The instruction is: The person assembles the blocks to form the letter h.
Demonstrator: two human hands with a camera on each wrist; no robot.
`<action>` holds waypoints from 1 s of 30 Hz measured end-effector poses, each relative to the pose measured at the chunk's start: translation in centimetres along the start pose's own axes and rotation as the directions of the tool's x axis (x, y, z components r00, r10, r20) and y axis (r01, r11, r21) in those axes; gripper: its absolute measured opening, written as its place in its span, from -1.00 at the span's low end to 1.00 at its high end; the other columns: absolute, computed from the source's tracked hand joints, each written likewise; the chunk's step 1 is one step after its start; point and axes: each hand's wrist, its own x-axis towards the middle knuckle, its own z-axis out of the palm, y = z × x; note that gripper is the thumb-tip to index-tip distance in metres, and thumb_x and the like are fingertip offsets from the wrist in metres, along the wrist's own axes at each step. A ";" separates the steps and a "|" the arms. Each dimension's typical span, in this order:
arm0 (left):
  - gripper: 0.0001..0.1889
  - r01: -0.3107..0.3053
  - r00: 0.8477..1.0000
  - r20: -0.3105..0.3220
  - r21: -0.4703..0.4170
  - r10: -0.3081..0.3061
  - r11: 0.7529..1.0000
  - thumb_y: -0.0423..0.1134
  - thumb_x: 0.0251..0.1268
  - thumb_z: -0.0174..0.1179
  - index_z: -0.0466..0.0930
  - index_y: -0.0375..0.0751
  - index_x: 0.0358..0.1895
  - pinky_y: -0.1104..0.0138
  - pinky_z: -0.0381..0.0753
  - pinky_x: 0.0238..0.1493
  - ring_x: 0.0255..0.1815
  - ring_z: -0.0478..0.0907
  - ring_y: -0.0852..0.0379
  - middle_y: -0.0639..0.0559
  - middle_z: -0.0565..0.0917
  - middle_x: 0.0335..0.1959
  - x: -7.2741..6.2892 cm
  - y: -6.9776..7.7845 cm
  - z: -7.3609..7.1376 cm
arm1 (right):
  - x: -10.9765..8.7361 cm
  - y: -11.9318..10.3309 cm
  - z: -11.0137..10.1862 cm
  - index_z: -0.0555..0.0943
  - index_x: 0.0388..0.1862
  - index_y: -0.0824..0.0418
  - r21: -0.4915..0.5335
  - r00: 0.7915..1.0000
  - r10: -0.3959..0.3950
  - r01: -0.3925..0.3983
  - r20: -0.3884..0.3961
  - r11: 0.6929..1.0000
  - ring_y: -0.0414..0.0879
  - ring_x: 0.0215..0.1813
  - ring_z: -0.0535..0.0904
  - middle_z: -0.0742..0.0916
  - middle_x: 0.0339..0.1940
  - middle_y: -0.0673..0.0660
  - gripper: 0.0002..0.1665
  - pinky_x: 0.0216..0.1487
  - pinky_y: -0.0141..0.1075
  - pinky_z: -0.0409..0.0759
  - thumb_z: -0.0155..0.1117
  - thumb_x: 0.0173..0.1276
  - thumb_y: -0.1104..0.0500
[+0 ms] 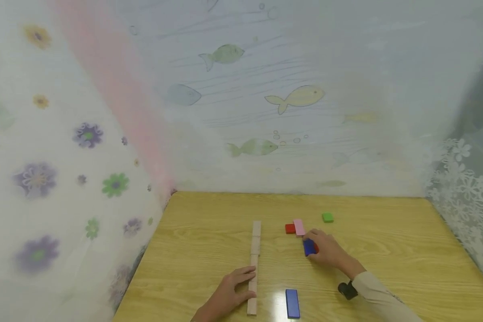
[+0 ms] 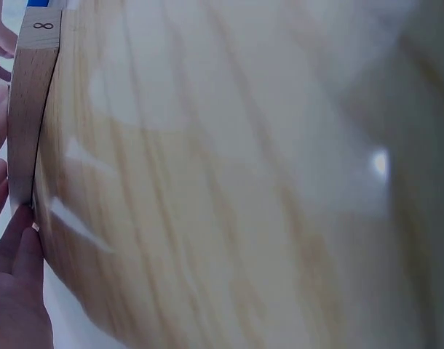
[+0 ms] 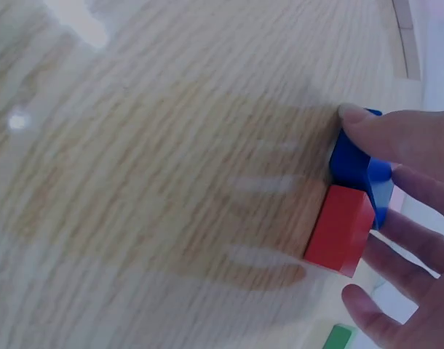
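My right hand (image 1: 326,248) pinches a blue block (image 1: 309,247) between thumb and fingers, low over the table. In the right wrist view a red block (image 3: 338,229) sits right against the blue one, with the fingertips behind it. A pink block (image 1: 299,227) and another red block (image 1: 290,229) lie just beyond that hand. My left hand (image 1: 229,288) rests its fingers and thumb on a straight row of plain wooden blocks (image 1: 255,246). One wooden block (image 2: 40,29) shows an 8 on its end in the left wrist view.
A long blue block (image 1: 292,304) lies near the front of the wood-grain table (image 1: 201,237). Farther back on the right is a green block (image 1: 328,218). A small black object (image 1: 348,290) is beside my right wrist. Walls with fish and flower drawings border the table.
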 end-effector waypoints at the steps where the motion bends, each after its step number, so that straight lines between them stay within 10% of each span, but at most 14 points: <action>1: -0.43 0.005 1.000 0.002 0.000 -0.005 1.000 -0.04 0.22 0.25 0.46 -0.29 0.23 0.11 0.39 0.24 0.30 0.34 -0.08 -0.02 0.41 0.31 0.0 0.0 0.0 | -0.1 0.0 0.0 0.57 -0.04 0.23 0.000 1.000 -0.008 0.008 -0.010 1.000 0.18 0.04 0.52 0.60 0.01 0.22 -0.50 -0.03 0.16 0.44 0.51 0.02 0.20; 30: -0.43 0.001 1.000 -0.012 0.017 -0.001 1.000 -0.06 0.19 0.27 0.47 -0.30 0.22 0.11 0.39 0.23 0.30 0.35 -0.09 -0.04 0.42 0.31 -0.1 0.3 0.0 | -0.8 -3.0 -2.1 0.56 -0.04 0.23 0.129 0.997 -0.070 0.071 -0.016 0.989 -0.03 -0.14 0.53 0.57 -0.01 0.09 -0.50 -0.18 -0.13 0.62 0.51 0.01 0.21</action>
